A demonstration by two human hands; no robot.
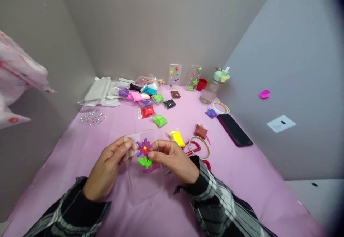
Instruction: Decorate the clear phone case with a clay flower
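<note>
A clear phone case point(145, 188) is held upright and slightly tilted above the table. On it is a clay flower point(144, 148) with red and purple petals and a yellow centre, above a green clay stem with leaves point(145, 162). My left hand point(113, 165) pinches the case's left edge between thumb and fingers. At the right edge, my right hand point(174, 161) is closed, its thumb tip against a purple petal; fingers partly hidden. A magenta piece point(150, 169) shows behind the case. Red-handled scissors point(194, 147) lie beside my right hand.
Clay packets, including yellow point(176, 138), brown point(201, 131) and green point(160, 121), lie ahead. Tape rolls point(220, 107), a phone point(234, 130) and a bottle point(212, 88) stand or lie right. Decorated cases point(175, 75) lean on the wall; rhinestones point(92, 118) lie left.
</note>
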